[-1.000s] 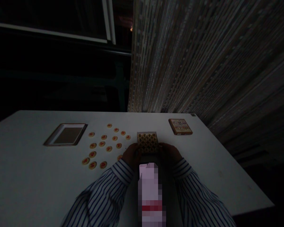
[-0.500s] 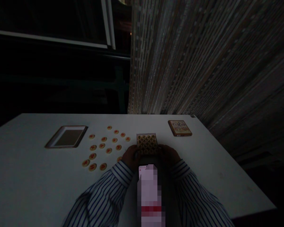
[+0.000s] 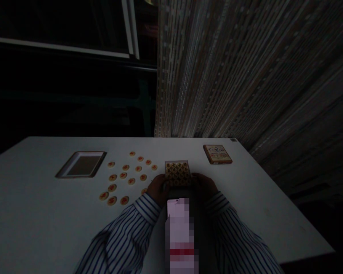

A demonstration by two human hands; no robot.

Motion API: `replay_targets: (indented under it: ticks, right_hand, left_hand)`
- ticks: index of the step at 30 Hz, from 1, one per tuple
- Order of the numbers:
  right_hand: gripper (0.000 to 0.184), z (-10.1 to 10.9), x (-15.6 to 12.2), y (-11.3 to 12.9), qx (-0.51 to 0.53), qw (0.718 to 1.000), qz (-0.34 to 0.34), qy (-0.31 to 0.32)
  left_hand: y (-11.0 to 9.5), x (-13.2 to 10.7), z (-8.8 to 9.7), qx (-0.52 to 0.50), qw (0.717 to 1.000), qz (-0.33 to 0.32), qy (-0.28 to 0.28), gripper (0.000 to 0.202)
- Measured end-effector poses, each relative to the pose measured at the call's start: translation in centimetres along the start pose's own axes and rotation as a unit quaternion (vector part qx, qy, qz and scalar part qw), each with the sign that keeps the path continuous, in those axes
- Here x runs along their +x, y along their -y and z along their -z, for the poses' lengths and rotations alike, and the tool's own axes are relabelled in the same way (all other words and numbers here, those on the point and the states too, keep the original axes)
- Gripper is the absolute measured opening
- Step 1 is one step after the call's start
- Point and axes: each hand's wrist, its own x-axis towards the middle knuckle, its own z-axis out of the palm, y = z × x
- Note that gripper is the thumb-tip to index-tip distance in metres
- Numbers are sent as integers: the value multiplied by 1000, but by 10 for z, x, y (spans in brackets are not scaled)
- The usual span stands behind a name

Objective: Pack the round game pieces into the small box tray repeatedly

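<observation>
A block of round game pieces (image 3: 177, 173), packed in rows with dark marks on top, sits in the middle of the white table (image 3: 31, 220). My left hand (image 3: 157, 188) presses against the block's left near corner and my right hand (image 3: 204, 184) against its right near corner; both have their fingers curled around it. Several loose round pieces (image 3: 125, 177) with red marks lie spread out just left of my left hand. Both sleeves are striped. The light is very dim.
An empty open box tray (image 3: 81, 164) lies at the left of the table. A closed box lid with a printed picture (image 3: 217, 153) lies at the far right. A blurred pale object (image 3: 180, 232) hangs near my chest. Tall stacked sheets rise behind the table.
Nothing clear: my hands stay at the block, and the view shifts slightly.
</observation>
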Motion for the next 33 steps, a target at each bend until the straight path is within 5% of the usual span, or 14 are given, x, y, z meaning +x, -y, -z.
replay_targets:
  ticks: [14,25,33]
  right_hand:
    - [31,6,-4,-1,64,993,16,-102]
    - [36,7,-4,-1,68,988,73,-119]
    - [32,-4,2,-8,75,974,119,-176]
  left_hand:
    - [-14,10,19,-72,993,44,-87,18]
    - [-12,25,72,-123,951,186,-215,25]
    - [-9,8,120,-103,925,242,-272,31]
